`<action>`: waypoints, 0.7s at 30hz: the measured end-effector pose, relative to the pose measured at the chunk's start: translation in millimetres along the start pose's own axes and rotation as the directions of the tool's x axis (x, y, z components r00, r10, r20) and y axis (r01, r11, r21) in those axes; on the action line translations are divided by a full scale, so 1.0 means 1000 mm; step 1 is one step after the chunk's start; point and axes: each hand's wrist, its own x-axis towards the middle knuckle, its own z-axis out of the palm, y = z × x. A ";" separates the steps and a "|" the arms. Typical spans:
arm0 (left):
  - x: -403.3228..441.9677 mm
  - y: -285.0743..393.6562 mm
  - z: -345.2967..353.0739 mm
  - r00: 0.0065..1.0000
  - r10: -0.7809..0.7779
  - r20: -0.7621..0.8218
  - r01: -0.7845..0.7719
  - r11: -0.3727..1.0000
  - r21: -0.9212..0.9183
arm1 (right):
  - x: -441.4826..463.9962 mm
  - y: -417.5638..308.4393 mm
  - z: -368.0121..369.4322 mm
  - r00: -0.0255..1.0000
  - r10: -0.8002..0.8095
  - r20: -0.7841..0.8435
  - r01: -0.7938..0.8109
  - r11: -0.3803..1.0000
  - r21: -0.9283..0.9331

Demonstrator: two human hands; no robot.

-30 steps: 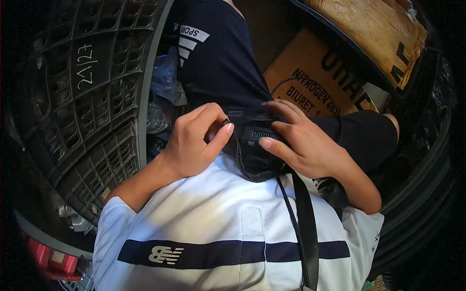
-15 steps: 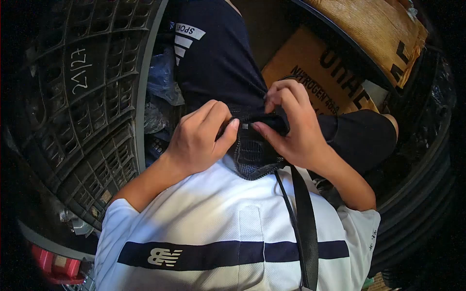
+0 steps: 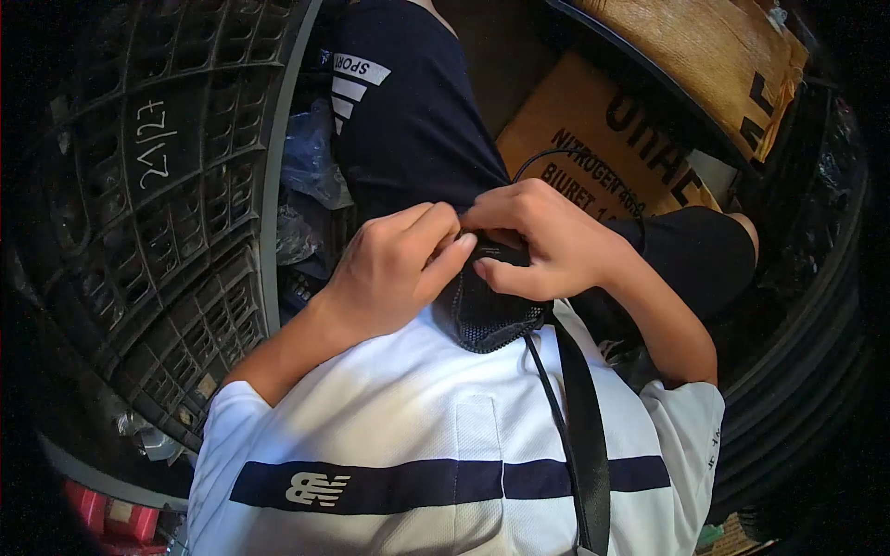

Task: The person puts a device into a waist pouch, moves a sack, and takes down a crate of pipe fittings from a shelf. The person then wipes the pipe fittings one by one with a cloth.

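A small black mesh pouch [image 3: 491,320] with a zip along its edge lies against my lap and the bottom of my white shirt. My left hand [image 3: 394,264] is closed on its upper left side, thumb and fingers pinching the edge. From the right, my right hand [image 3: 552,241] curls over the top of the pouch. Its fingertips meet those of my left hand, and its thumb lies lower across the opening. What the fingertips pinch there is hidden. A black strap [image 3: 584,417] and a thin cord run from the pouch down my shirt.
A black plastic crate wall [image 3: 158,185] marked 21/27 stands on the left. Clear plastic wrapping [image 3: 315,157] lies beside my leg. Brown printed sacking [image 3: 565,130] is ahead on the right, and black ribbed material [image 3: 797,398] curves along the right side.
My right hand has moved left and turned flatter over the pouch, its fingertips now against my left hand's. My left hand has shifted slightly right and down.
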 end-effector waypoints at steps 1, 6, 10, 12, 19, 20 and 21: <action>-0.004 -0.009 0.002 0.987 0.149 -0.059 -0.150 0.989 -0.018 | 0.003 -0.008 -0.004 0.997 0.060 0.050 -0.059 0.998 -0.017; -0.019 -0.025 -0.011 0.992 0.110 -0.055 -0.116 0.986 -0.118 | 0.012 -0.006 0.012 0.998 0.000 -0.058 -0.005 0.996 -0.087; -0.020 -0.030 -0.010 0.993 0.051 0.109 -0.052 0.999 0.012 | 0.017 -0.020 0.002 0.987 0.162 -0.005 -0.159 0.962 -0.222; -0.017 -0.041 -0.001 0.974 0.182 0.134 -0.200 0.970 0.135 | 0.018 -0.026 0.006 0.984 0.159 -0.084 -0.178 0.933 -0.314; -0.017 -0.045 -0.012 0.946 0.269 0.182 -0.301 0.935 0.185 | 0.014 -0.032 -0.006 0.932 0.339 0.130 -0.287 0.907 -0.307; -0.018 -0.045 -0.015 0.947 0.269 0.175 -0.301 0.934 0.195 | 0.012 -0.031 -0.008 0.940 0.316 0.125 -0.275 0.923 -0.269; -0.020 -0.046 -0.017 0.948 0.271 0.168 -0.302 0.931 0.205 | 0.009 -0.030 -0.010 0.948 0.294 0.119 -0.262 0.937 -0.233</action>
